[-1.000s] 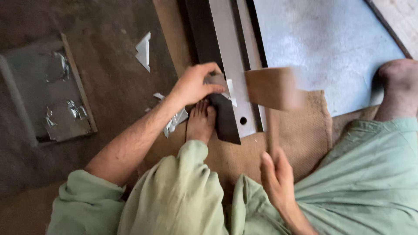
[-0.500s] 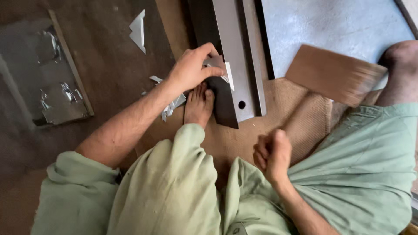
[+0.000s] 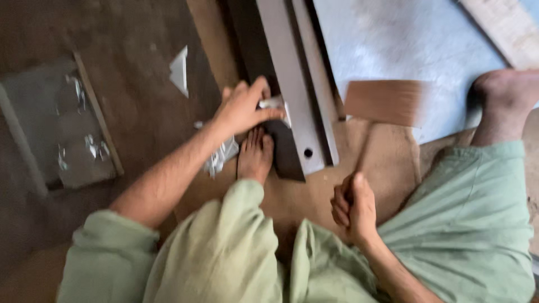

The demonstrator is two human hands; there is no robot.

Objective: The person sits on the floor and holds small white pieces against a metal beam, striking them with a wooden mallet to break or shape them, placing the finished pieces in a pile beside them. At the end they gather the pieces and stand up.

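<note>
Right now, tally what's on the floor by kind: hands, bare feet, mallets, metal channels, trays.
Hands: 2, left hand on the channel, right hand gripping the mallet handle
Bare feet: 2, one by the channel, one far right
Wooden mallet: 1
Metal channel: 1
Flat tray: 1
Total: 7

Single head camera, looking steeply down, close over lap, hands and floor; image motion-blurred.

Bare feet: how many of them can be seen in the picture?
2. One foot rests beside the metal bar, under the left hand. The other foot is at the right edge, on the sheet.
</note>
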